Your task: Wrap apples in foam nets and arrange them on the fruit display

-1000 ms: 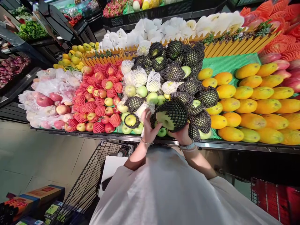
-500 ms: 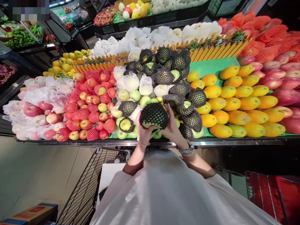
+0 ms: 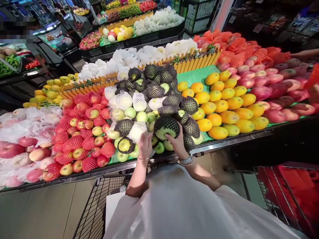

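Note:
My right hand (image 3: 176, 141) grips a large green fruit in a black foam net (image 3: 166, 127), thumb on its bare green underside and fingers round its right side. Just left of it, slightly apart, is my left hand (image 3: 145, 146), its fingers curled together; whether anything is in them is hidden. Both hands are over the front of a fruit heap. Below them lie green apples (image 3: 159, 148), and a white-netted fruit (image 3: 137, 132) is beside my left hand. More black-netted fruits (image 3: 171, 99) are piled behind and to the right.
Red-netted apples (image 3: 82, 144) lie to the left, yellow papayas (image 3: 230, 117) to the right. A metal front edge (image 3: 214, 145) borders the display. Under it on the left stands a wire shopping cart (image 3: 92, 202). Another person's hand (image 3: 305, 54) reaches in at the far right.
My left hand has come off the netted fruit and curled, moving left of it. My right hand alone now holds the fruit, tilted to show more green. The view has shifted rightward.

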Action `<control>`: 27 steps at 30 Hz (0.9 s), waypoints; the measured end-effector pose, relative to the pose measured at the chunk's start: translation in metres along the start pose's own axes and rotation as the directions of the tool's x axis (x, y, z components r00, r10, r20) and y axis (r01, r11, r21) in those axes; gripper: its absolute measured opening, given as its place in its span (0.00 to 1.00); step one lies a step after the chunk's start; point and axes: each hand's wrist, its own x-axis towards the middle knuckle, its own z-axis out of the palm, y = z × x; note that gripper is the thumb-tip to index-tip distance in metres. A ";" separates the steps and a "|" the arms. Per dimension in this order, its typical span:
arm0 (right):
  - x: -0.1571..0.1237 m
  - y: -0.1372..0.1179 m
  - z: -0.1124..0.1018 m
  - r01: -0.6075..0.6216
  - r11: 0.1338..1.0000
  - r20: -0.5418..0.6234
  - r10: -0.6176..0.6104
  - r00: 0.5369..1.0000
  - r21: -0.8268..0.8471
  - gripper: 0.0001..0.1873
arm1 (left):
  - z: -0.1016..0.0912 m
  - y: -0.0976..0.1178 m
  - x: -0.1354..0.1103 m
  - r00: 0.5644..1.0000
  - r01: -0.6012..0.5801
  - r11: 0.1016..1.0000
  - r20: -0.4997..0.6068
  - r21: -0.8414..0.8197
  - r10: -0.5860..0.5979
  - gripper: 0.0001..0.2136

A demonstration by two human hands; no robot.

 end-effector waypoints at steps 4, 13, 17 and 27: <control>-0.004 0.007 0.002 0.000 1.000 -0.045 -0.001 0.999 -0.015 0.42 | 0.001 -0.006 -0.016 0.985 -0.161 0.987 0.053 -0.029 0.162 0.09; -0.004 0.015 0.008 0.064 0.995 0.123 -0.054 0.991 -0.077 0.41 | 0.000 -0.007 -0.030 0.957 0.131 0.990 0.267 -0.056 -0.112 0.34; 0.016 0.011 0.015 0.290 0.913 0.116 -0.267 0.957 -0.288 0.40 | -0.019 -0.004 -0.043 0.945 0.160 0.987 0.293 -0.036 -0.142 0.25; 0.091 0.034 0.025 0.558 0.499 0.521 -0.229 0.823 -0.663 0.37 | -0.143 -0.031 -0.176 0.709 0.554 0.809 -0.621 0.197 -0.334 0.14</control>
